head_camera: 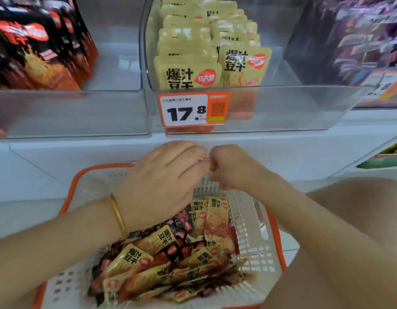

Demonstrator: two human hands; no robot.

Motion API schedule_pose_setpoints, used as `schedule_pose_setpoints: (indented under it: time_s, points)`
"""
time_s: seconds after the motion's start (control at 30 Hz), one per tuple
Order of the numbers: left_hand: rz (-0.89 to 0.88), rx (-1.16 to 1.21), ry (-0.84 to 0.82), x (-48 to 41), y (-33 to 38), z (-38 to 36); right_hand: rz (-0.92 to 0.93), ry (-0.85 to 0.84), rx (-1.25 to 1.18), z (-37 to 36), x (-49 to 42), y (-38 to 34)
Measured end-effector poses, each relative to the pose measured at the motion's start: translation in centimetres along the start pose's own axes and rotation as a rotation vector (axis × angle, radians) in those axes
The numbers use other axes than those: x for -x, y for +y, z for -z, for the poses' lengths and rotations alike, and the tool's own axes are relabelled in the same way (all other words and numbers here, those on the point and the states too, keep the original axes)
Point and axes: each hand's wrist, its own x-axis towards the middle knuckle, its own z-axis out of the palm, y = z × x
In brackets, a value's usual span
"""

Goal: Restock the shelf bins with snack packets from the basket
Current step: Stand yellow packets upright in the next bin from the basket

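Shelf bins (282, 108) seen above basket (248, 219) of packets (170, 253) | left hand (161, 181) held loosely straight-fingered, touched by curled right hand (228, 166) | grasp cannot be told

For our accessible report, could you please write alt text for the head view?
The left hand and right hand meet over a basket of packets, below a bin of yellow packets tagged 17.8. Whether they hold anything is unclear.

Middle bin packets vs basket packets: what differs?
The bin packets stand upright in tidy forward-facing rows; the basket packets lie jumbled at all angles. The bin packets are all yellow; the basket packets mix yellow with dark red-black ones. Shared: the yellow ones carry the same black lettering and red logo.
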Motion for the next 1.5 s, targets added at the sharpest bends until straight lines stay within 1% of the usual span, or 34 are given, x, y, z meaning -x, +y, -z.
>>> schedule_pose_setpoints:
  time_s: [0.03, 0.07, 0.1, 0.23, 0.3, 0.33, 0.43, 0.5, 0.57, 0.63, 0.67, 0.7, 0.73, 0.77, 0.8, 0.83, 0.87, 0.9, 0.93, 0.97, 1.0, 1.03, 1.1, 1.13, 1.17, 1.2, 1.23, 1.27, 1.33, 1.4, 1.43, 1.47, 1.5]
  points:
    - [0.007, -0.004, -0.066, 0.9, 0.1, -1.1, -0.042, -0.101, 0.093, -3.3, -2.0, 1.1]
    - [0.023, 0.003, -0.131, 1.6, 0.1, -2.2, -0.104, -0.172, 0.09, -6.4, -3.4, 2.3]
    - [0.042, 0.015, -0.185, 2.2, 0.3, -3.3, -0.18, -0.224, 0.03, -9.4, -4.6, 3.7]
    - [0.081, 0.097, -0.351, 3.7, 0.7, -6.0, -0.494, -0.272, -0.177, -19.7, -6.8, 7.7]
    - [0.121, 0.109, -0.399, 4.2, 0.8, -6.8, -0.668, -0.205, -0.308, -22.7, -7.3, 8.4]
    - [0.147, 0.118, -0.413, 4.4, 0.9, -7.2, -0.684, -0.178, -0.328, -23.8, -7.5, 8.5]
    - [0.205, 0.186, -0.447, 4.9, 1.0, -8.4, -0.617, -0.164, -0.229, -25.6, -7.5, 7.9]
    - [0.237, 0.185, -0.502, 5.2, 0.9, -9.1, -0.613, -0.156, -0.194, -26.2, -7.5, 7.6]
    - [0.253, 0.206, -0.581, 5.2, 1.3, -9.6, -0.607, -0.159, -0.179, -25.6, -7.4, 7.6]
    - [0.325, 0.288, -0.726, 5.0, 1.8, -10.5, -0.549, -0.181, -0.186, -23.7, -7.0, 7.3]
    - [0.41, 0.367, -0.8, 4.6, 2.1, -10.5, -0.531, -0.159, -0.195, -22.3, -6.7, 7.0]
    - [0.538, 0.474, -0.823, 4.2, 2.4, -10.9, -0.514, -0.112, -0.236, -20.8, -6.5, 6.6]
    - [0.69, 0.6, -0.802, 3.7, 2.7, -11.1, -0.508, -0.045, -0.3, -19.5, -6.2, 6.1]
    - [0.851, 0.745, -0.772, 3.2, 2.9, -11.3, -0.479, 0.008, -0.313, -18.0, -5.5, 5.3]
    - [1.013, 0.924, -0.745, 2.6, 3.1, -11.3, -0.419, 0.052, -0.297, -16.6, -4.8, 4.2]
    - [1.166, 1.152, -0.706, 2.0, 3.4, -11.2, -0.33, 0.062, -0.31, -15.3, -3.7, 3.1]
    - [1.297, 1.378, -0.637, 1.5, 3.7, -11.1, -0.229, 0.038, -0.369, -14.3, -2.6, 2.1]
    - [1.402, 1.507, -0.558, 0.9, 3.8, -10.8, -0.148, -0.015, -0.465, -13.3, -1.2, 1.3]
    - [1.463, 1.546, -0.49, 0.5, 3.8, -10.4, -0.098, -0.078, -0.578, -12.2, 0.2, 0.6]
    - [1.495, 1.532, -0.441, 0.2, 3.7, -9.9, -0.079, -0.131, -0.658, -11.0, 1.2, 0.5]
    - [1.5, 1.51, -0.409, -0.1, 3.5, -9.6, -0.076, -0.151, -0.702, -9.6, 2.1, 0.6]
    - [1.475, 1.474, -0.412, -0.3, 3.3, -9.3, -0.087, -0.12, -0.736, -8.5, 2.7, 1.0]
    - [1.361, 1.453, -0.434, -0.8, 2.9, -8.0, -0.151, 0.047, -0.784, -5.9, 3.6, 2.1]
    - [1.281, 1.472, -0.416, -1.1, 2.8, -7.0, -0.174, 0.109, -0.811, -4.8, 3.9, 2.5]
    - [1.197, 1.493, -0.369, -1.6, 2.8, -6.1, -0.158, 0.121, -0.854, -3.6, 4.2, 2.7]
    - [1.119, 1.512, -0.293, -2.2, 2.8, -5.0, -0.117, 0.089, -0.897, -2.6, 4.5, 2.6]
    - [1.04, 1.482, -0.213, -2.9, 2.9, -3.7, -0.081, 0.059, -0.934, -1.7, 4.8, 2.7]
    - [0.963, 1.413, -0.149, -3.7, 2.8, -2.4, -0.053, 0.049, -0.959, -0.7, 5.1, 2.8]
    - [0.824, 1.207, -0.034, -5.2, 2.5, -0.4, -0.003, 0.113, -0.985, 1.8, 5.7, 3.0]
    - [0.773, 1.042, 0.117, -6.5, 2.0, 1.8, 0.044, 0.27, -1.072, 4.9, 5.8, 3.4]
    - [0.738, 0.946, 0.219, -7.1, 1.6, 3.0, 0.059, 0.37, -1.125, 6.6, 5.6, 3.5]
    - [0.669, 0.777, 0.311, -7.6, 1.1, 4.1, 0.064, 0.479, -1.155, 8.4, 5.3, 3.7]
    - [0.575, 0.557, 0.369, -8.2, 0.5, 4.9, 0.065, 0.576, -1.156, 10.1, 4.8, 3.7]
